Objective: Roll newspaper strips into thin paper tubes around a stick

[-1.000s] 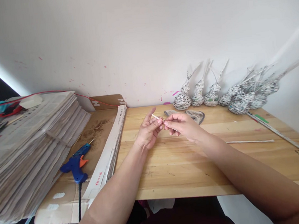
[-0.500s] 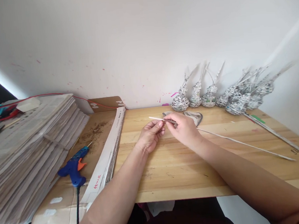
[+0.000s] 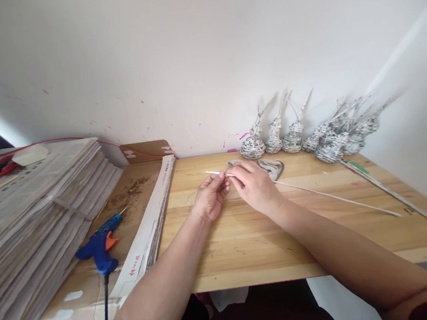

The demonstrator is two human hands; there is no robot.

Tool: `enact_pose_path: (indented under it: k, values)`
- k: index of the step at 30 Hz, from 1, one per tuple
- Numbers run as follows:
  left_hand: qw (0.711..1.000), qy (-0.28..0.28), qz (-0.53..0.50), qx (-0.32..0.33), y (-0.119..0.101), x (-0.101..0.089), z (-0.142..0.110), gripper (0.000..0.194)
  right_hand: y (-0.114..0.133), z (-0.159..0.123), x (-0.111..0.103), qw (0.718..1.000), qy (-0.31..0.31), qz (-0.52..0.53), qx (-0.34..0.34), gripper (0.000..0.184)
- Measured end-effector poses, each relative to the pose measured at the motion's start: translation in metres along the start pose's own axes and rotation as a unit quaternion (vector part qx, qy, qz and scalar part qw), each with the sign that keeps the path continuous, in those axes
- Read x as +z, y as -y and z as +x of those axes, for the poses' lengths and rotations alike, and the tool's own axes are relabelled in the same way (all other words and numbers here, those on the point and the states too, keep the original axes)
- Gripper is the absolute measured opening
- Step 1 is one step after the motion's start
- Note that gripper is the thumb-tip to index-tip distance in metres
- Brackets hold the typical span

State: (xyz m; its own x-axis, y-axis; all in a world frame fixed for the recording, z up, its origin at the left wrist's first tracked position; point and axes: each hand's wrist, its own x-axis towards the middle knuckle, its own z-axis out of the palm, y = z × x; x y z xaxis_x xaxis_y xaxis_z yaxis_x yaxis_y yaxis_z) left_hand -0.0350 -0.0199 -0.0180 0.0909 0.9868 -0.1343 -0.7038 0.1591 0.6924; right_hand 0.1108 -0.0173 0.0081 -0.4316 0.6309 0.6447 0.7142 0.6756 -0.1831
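Both my hands meet over the middle of a wooden table [image 3: 244,242]. My left hand [image 3: 210,196] pinches one end of a long thin rolled paper stick [image 3: 334,197], whose tip pokes out to the left. My right hand [image 3: 252,186] is closed on the same stick just to the right of the left fingers. The rest of the stick trails across the table toward the right. A small flat woven heart-shaped piece [image 3: 272,166] lies just behind my right hand.
A tall stack of newspapers [image 3: 33,212] fills the left side. A blue hot glue gun [image 3: 98,243] lies on cardboard [image 3: 126,198] beside a narrow pile of paper strips [image 3: 154,216]. Several woven paper gourd shapes [image 3: 309,138] line the back wall. Another long paper stick [image 3: 402,197] lies at right.
The stick now lies lower and flatter in both hands than a second ago, with its tip pointing left. My hands have drifted slightly left and the view has tilted up a little.
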Motion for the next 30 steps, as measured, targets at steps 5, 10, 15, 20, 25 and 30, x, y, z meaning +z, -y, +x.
enact_pose_path:
  k: [5,10,15,20,25,30]
  values:
    - [0.997,-0.066,-0.017,0.046,-0.007,-0.006,0.007,0.014,0.001,-0.001,-0.006,0.997,0.052,-0.025,0.049,0.023]
    - [0.989,-0.112,-0.029,0.095,-0.012,-0.01,0.014,0.004,-0.004,0.001,-0.009,0.989,0.105,-0.052,0.084,0.027]
    - [0.993,-0.109,0.008,0.039,-0.011,-0.011,0.014,0.01,-0.015,0.008,-0.014,0.986,0.103,-0.065,0.11,0.025]
    - [0.996,-0.07,0.059,0.015,-0.009,-0.01,0.009,0.011,-0.023,0.003,-0.047,0.978,0.101,-0.105,0.146,0.022]
    - [0.994,-0.073,0.075,0.018,-0.008,-0.011,0.008,0.013,-0.05,-0.042,-0.097,0.964,0.074,-0.167,0.196,0.023]
    - [0.994,-0.061,0.085,0.021,-0.006,-0.01,0.007,0.018,-0.098,-0.09,-0.128,0.922,0.115,-0.239,0.283,0.025]
